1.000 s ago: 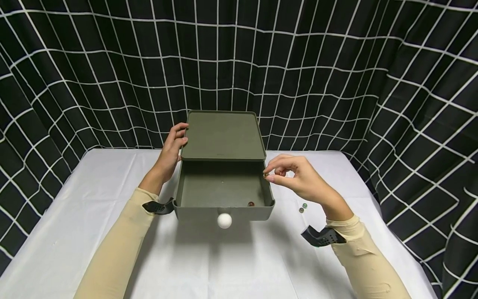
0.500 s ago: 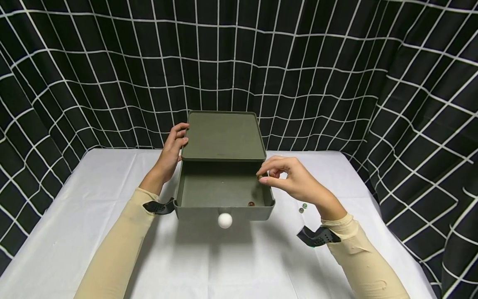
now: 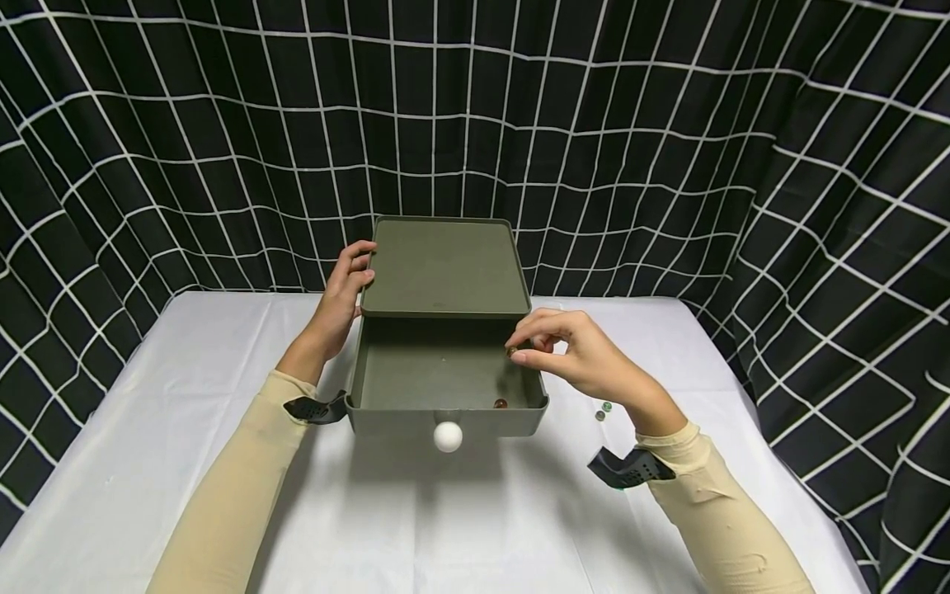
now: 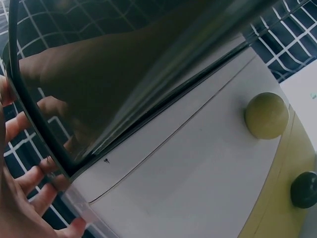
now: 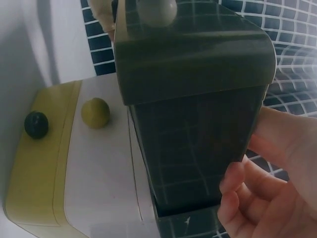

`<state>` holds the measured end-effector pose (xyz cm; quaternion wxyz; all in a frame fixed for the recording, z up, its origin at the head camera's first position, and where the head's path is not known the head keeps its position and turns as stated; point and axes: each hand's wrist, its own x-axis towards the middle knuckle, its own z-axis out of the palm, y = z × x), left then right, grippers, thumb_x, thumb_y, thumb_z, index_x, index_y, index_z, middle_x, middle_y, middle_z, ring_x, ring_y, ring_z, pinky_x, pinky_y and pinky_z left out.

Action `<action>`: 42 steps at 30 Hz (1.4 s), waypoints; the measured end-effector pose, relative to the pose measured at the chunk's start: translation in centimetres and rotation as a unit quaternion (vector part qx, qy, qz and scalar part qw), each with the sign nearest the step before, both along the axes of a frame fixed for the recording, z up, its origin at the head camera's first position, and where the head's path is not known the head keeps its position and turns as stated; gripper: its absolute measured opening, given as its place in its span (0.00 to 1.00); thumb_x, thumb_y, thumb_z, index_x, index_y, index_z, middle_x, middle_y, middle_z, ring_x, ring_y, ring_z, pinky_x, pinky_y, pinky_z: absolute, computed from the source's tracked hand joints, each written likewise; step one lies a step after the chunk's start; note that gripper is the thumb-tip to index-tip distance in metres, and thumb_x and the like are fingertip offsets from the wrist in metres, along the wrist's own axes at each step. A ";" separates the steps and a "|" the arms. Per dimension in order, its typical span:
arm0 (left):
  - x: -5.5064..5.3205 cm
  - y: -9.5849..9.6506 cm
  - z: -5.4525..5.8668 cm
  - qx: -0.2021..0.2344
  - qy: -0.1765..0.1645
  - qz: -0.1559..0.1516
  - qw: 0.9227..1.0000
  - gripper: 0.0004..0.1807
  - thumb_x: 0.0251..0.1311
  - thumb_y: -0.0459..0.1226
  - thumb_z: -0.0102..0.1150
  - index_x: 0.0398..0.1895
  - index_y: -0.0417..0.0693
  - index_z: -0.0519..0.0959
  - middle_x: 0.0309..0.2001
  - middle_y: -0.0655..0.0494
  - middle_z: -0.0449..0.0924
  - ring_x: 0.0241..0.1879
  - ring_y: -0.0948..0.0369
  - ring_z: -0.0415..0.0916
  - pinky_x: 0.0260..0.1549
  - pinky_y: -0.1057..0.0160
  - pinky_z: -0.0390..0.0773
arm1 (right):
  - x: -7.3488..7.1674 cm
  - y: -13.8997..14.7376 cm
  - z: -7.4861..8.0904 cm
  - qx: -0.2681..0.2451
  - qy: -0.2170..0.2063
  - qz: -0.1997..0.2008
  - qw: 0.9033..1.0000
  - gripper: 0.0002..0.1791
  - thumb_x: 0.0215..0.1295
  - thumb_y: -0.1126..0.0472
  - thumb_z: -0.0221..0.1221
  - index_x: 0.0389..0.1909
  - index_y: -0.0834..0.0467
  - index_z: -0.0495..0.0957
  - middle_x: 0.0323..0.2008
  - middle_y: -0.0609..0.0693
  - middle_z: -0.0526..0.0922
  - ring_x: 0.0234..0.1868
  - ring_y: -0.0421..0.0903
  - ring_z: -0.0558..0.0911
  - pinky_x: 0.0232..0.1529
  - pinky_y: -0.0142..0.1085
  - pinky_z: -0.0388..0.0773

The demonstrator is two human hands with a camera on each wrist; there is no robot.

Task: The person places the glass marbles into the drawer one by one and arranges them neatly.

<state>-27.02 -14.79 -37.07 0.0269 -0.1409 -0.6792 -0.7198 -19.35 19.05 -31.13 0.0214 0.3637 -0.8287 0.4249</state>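
Observation:
In the head view an olive-green drawer [image 3: 430, 371] with a white knob [image 3: 448, 437] is pulled out of its cabinet [image 3: 445, 268]. My left hand [image 3: 339, 299] rests along the cabinet's left side, fingers reaching up to the top's rim. Thumb and index finger of my right hand [image 3: 575, 355] pinch a small brownish marble [image 3: 511, 351] above the drawer's right wall. Inside the drawer, near its front right corner, lies a reddish-brown marble [image 3: 500, 404]. In the right wrist view the drawer wall hides the pinching fingertips and the marble.
A green marble [image 3: 607, 407] and a greyish marble [image 3: 600, 416] lie on the white tablecloth [image 3: 445, 536]. Below the open drawer are a white drawer [image 4: 188, 183] with a yellow-green knob [image 4: 267, 116] and a yellow drawer [image 5: 39, 173] with a dark green knob [image 5: 36, 125]. Black grid curtains surround the table.
My right hand has moved left with the pinched marble, from beside the drawer's right edge to over the drawer. The left hand and the drawer have stayed in place.

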 end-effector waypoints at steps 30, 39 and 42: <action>0.0 0.0 -0.2 0.005 -0.003 0.003 1.000 0.25 0.74 0.39 0.37 0.73 0.55 0.57 0.69 0.52 0.57 0.59 0.58 0.62 0.53 0.46 0.64 | 0.2 1.3 0.5 -0.004 0.016 -0.018 1.000 0.07 0.63 0.70 0.65 0.41 0.65 0.86 0.41 0.54 0.84 0.35 0.37 0.75 0.39 0.27 0.74; 0.1 0.0 -0.1 0.003 -0.002 0.003 1.000 0.25 0.74 0.40 0.36 0.73 0.55 0.56 0.71 0.50 0.55 0.60 0.57 0.61 0.52 0.47 0.65 | 0.5 2.7 0.8 -0.015 0.038 -0.036 0.999 0.08 0.64 0.71 0.62 0.42 0.62 0.86 0.42 0.55 0.84 0.33 0.36 0.77 0.39 0.26 0.75; 0.1 0.0 -0.1 0.003 -0.002 0.002 1.000 0.25 0.74 0.40 0.36 0.74 0.54 0.56 0.71 0.50 0.55 0.60 0.57 0.62 0.52 0.47 0.66 | 0.6 3.3 0.7 -0.020 0.041 -0.045 0.998 0.09 0.64 0.72 0.62 0.42 0.62 0.86 0.42 0.53 0.84 0.33 0.36 0.78 0.39 0.26 0.75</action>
